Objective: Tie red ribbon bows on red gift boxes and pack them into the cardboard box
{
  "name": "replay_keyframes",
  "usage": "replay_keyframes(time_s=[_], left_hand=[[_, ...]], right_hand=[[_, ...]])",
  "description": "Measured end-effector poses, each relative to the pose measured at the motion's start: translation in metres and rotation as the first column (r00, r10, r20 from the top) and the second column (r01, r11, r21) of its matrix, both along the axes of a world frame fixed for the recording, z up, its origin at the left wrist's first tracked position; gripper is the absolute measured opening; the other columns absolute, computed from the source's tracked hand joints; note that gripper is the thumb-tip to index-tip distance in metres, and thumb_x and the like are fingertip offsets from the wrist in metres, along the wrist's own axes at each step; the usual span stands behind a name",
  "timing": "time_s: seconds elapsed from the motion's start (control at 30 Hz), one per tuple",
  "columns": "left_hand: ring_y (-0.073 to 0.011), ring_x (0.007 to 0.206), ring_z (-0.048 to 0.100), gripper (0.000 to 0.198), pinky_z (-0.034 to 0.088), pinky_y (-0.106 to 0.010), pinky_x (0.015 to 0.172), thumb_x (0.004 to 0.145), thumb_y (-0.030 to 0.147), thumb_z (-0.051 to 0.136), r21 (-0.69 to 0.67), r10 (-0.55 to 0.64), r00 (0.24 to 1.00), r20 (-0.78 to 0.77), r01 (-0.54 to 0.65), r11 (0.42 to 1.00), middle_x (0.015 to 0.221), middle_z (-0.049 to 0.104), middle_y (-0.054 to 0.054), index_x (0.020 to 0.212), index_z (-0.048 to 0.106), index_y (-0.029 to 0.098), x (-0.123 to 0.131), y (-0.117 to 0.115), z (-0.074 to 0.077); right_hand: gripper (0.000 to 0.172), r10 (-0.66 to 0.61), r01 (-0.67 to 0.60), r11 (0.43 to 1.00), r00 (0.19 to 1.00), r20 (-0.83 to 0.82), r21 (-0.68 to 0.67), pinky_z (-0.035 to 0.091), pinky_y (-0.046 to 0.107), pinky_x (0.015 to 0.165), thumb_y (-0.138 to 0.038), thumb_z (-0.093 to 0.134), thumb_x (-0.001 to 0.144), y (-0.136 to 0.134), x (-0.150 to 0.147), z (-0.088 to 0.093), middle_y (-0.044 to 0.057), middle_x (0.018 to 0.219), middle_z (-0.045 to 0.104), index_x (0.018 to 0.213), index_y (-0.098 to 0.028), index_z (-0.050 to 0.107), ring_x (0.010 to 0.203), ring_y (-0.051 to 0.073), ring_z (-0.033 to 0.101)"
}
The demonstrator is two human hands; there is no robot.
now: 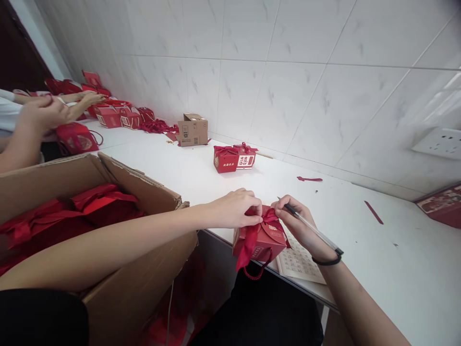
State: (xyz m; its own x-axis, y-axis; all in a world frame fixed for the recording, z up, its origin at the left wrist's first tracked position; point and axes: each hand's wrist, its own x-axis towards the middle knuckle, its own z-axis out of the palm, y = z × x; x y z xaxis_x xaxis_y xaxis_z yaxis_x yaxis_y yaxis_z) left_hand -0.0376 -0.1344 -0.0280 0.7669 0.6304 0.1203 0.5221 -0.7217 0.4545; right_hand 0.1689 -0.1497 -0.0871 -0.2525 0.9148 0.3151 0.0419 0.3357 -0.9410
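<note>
A small red gift box with gold-white print sits at the table's front edge, a twisted red cord handle hanging from its near side. Across its top runs a red satin ribbon, one tail dangling down the front. My left hand pinches this ribbon close to the knot. From the other side, my right hand has thumb and fingers closed at the ribbon's loop. A black-capped clear pen is tucked in the same hand, lying back toward the wrist. Fingers hide part of the knot.
A large cardboard carton of red boxes stands under my left arm. Printed paper lies beside the gift box. Farther back are tied red boxes, a small brown carton and ribbon scraps. Another person's hand is at left.
</note>
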Motion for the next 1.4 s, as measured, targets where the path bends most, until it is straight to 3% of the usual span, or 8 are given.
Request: replay_keyframes(time_s=[1.4], left_hand=[[-0.0188, 0.093, 0.050, 0.013, 0.036, -0.029, 0.082, 0.083, 0.030, 0.053, -0.034, -0.004, 1.000, 0.016, 0.005, 0.999, 0.085, 0.056, -0.002, 0.081, 0.061, 0.020, -0.0007, -0.0001, 0.0011]], right_hand=[[0.023, -0.008, 0.008, 1.000, 0.999, 0.048, 0.003, 0.041, 0.028, 0.066, -0.039, 0.062, 0.080, -0.0015, -0.0014, 0.0048, 0.001, 0.080, 0.056, 0.077, -0.021, 0.050, 0.073, 0.016, 0.052]])
